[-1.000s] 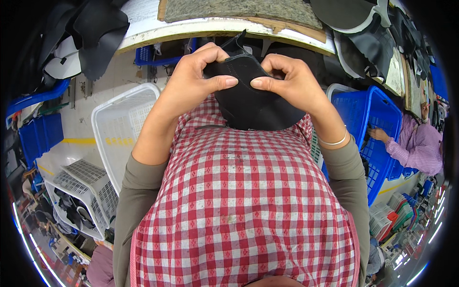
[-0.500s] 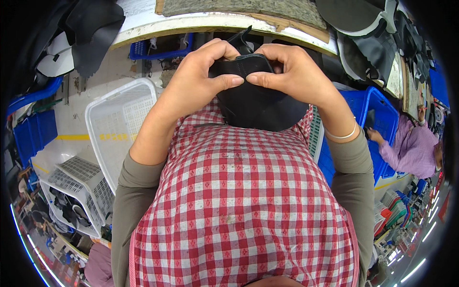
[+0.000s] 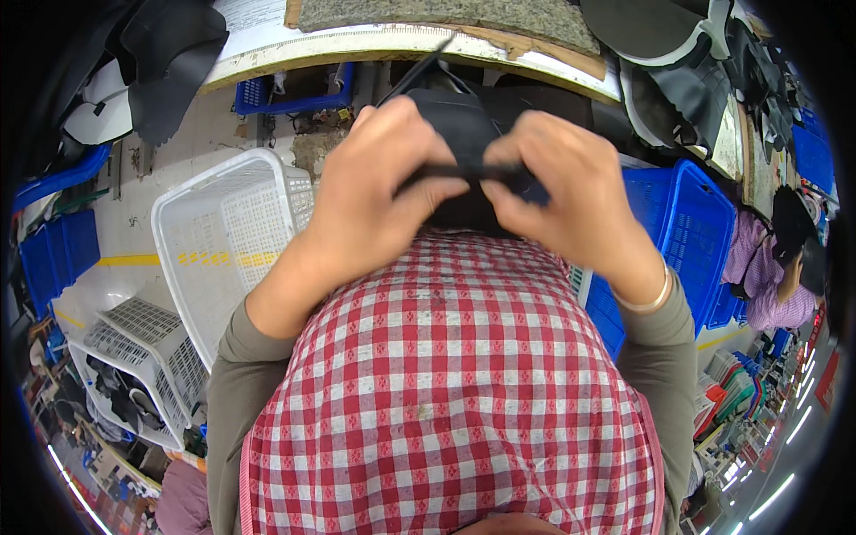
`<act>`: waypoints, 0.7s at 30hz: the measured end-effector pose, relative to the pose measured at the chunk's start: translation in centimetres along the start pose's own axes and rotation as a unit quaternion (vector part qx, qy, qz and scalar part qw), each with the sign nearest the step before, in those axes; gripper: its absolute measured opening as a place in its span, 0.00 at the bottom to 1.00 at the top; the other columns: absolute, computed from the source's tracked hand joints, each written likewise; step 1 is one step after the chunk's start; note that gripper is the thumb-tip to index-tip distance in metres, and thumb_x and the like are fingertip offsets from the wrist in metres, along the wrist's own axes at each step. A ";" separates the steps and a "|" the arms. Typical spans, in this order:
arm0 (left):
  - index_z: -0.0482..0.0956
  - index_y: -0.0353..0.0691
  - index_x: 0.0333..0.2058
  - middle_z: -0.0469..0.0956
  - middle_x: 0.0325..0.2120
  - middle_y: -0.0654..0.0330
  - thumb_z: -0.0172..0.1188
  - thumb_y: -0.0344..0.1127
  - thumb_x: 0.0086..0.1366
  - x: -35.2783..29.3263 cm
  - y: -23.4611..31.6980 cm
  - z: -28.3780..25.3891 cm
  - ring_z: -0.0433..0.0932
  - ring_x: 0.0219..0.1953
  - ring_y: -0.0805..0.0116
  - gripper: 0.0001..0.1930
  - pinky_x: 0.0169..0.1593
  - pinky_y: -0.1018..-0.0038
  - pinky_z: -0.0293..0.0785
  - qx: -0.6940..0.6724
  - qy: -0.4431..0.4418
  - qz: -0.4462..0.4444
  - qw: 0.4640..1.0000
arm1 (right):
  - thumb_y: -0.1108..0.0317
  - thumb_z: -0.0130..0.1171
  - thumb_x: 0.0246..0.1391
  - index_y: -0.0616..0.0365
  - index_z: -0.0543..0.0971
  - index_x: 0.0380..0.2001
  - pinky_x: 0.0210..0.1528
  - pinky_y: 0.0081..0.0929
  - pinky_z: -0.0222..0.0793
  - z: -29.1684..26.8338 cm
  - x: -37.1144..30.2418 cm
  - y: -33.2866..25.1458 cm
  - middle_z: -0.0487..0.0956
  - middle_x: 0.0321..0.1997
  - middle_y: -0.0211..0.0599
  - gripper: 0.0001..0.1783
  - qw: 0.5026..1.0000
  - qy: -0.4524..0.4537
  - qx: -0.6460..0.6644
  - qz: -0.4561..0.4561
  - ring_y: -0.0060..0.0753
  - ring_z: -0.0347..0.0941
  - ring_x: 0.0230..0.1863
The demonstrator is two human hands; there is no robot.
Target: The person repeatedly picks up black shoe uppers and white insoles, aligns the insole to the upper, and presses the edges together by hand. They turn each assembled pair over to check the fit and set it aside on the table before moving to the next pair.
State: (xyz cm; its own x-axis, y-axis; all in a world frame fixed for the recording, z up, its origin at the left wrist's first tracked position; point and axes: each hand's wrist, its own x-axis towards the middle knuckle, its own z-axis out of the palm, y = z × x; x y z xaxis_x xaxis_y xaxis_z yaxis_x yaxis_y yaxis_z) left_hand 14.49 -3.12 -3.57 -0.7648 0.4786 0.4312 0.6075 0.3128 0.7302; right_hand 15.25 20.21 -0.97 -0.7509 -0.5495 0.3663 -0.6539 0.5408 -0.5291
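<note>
Centrally, the left hand and right hand, slightly blurred, pinch the black piece between apron and tabletop. The step in hand appears to be working its edge; the next move probably calls for an even two-sided grip. No brand or label is legible.

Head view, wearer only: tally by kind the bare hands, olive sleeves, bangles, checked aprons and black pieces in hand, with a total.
Bare hands: 2 (left hand, right hand)
Olive sleeves: 2 (left sleeve, right sleeve)
Bangle: 1
Checked apron: 1
Black piece in hand: 1
Total: 7
</note>
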 end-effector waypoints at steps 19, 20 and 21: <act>0.78 0.38 0.31 0.72 0.30 0.60 0.73 0.29 0.52 2.4 -0.7 -1.3 0.73 0.35 0.62 0.11 0.40 0.66 0.67 -0.015 -0.109 0.081 0.991 | 0.72 0.77 0.44 0.59 0.82 0.36 0.28 0.24 0.69 -0.9 -1.1 -0.5 0.78 0.28 0.33 0.15 0.998 -0.010 0.056 0.042 0.26 0.75 0.27; 0.78 0.37 0.31 0.70 0.30 0.62 0.75 0.29 0.53 2.8 -1.7 -1.1 0.71 0.34 0.67 0.13 0.38 0.69 0.66 -0.094 -0.142 -0.010 0.985 | 0.69 0.76 0.52 0.60 0.80 0.37 0.28 0.20 0.68 -1.0 -0.5 0.1 0.77 0.27 0.27 0.14 0.965 -0.046 0.192 0.171 0.17 0.74 0.28; 0.77 0.36 0.31 0.68 0.29 0.65 0.77 0.29 0.53 3.1 -2.6 -0.7 0.69 0.33 0.72 0.14 0.37 0.72 0.65 -0.168 -0.179 -0.128 0.961 | 0.64 0.74 0.58 0.60 0.79 0.37 0.27 0.17 0.67 -1.6 0.4 1.2 0.75 0.27 0.21 0.14 0.948 -0.102 0.218 0.208 0.12 0.72 0.29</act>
State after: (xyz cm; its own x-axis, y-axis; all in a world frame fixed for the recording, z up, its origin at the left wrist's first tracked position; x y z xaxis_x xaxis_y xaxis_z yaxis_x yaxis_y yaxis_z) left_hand 10.39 -3.08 -3.77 -0.7212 0.6910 0.0481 0.2594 0.2051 0.9437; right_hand 14.04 21.63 -0.27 -0.8732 -0.4816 -0.0749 -0.1718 0.4480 -0.8774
